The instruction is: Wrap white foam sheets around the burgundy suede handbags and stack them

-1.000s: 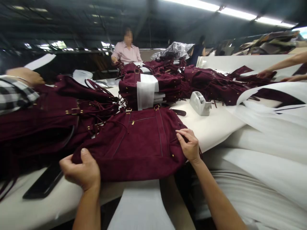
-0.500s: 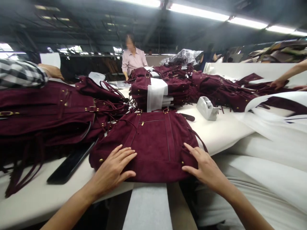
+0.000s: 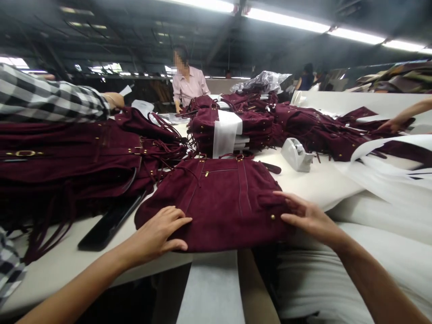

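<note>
flat burgundy suede bag [image 3: 219, 198] with gold studs under both hands.

left hand [image 3: 155, 234]: flat, fingers spread, palm down | right hand [image 3: 308, 217]: flat, palm down

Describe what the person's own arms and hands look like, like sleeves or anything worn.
Both forearms are bare up to the frame edge, with no sleeves in view. The left hand and right hand wear no gloves; no rings, watch or bracelet are visible. Fingernails look short and unpainted.
</note>
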A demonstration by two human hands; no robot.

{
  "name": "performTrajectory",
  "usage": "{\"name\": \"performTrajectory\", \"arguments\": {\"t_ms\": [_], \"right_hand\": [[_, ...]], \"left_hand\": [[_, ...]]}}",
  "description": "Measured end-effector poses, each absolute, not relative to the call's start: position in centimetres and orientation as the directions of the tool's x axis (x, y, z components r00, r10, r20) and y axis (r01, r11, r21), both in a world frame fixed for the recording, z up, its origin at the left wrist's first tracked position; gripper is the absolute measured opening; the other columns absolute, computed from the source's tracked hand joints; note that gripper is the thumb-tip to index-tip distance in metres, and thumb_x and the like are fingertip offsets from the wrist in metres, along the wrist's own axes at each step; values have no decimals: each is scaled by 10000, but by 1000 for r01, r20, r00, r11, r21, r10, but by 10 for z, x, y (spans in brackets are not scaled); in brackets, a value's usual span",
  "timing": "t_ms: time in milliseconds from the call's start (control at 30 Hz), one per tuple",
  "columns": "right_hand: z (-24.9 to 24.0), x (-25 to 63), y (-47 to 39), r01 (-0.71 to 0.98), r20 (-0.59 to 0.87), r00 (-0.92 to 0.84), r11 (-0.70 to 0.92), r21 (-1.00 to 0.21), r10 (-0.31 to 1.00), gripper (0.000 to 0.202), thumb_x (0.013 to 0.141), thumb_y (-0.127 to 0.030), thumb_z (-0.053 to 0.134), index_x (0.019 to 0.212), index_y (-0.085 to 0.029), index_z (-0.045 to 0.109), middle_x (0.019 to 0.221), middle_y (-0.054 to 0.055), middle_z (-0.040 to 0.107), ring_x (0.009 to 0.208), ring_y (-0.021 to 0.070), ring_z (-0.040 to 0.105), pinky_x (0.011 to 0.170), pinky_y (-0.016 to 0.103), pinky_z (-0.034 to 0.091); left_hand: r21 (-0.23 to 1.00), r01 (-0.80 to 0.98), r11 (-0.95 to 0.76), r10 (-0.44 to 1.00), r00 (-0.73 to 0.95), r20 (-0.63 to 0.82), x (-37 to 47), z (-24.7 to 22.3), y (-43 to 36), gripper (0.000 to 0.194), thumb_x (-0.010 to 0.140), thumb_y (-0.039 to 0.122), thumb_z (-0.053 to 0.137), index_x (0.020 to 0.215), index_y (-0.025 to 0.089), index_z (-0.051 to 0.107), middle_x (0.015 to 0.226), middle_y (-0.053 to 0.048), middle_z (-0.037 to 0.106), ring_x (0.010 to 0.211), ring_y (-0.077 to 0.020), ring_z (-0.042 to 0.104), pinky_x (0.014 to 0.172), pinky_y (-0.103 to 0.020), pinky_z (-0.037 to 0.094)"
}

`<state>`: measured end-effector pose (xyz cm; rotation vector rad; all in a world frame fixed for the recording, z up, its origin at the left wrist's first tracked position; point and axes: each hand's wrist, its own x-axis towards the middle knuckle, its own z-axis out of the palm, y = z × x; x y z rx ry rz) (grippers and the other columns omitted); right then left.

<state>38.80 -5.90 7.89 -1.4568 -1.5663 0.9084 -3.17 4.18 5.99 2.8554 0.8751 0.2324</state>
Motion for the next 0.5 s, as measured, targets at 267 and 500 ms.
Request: {"name": "performTrajectory", "arguments": {"t_ms": [267,500], "right_hand": [[76,423,-14,322,347,240,263,-910,907,547,763,-416,756,1244,-217,588,985,53,690,902,213,659,815,340,570],[49,434,-16,263,308,232,246,-933,923,567,776,-420,743,1276,-220,567,983,47,695,898,197,656,801,320,563]], "left_hand": [[87,635,-768,639,748,182,-16,73,52,561,861,617,553,1259,226,614,1047,-81,620,957,-232,552,872,-346,416],[73,651,-755,655,750,88,1,77,46,146,871,274,631,982,192,680,885,-56,625,856,-227,557,777,-331,398]]}}
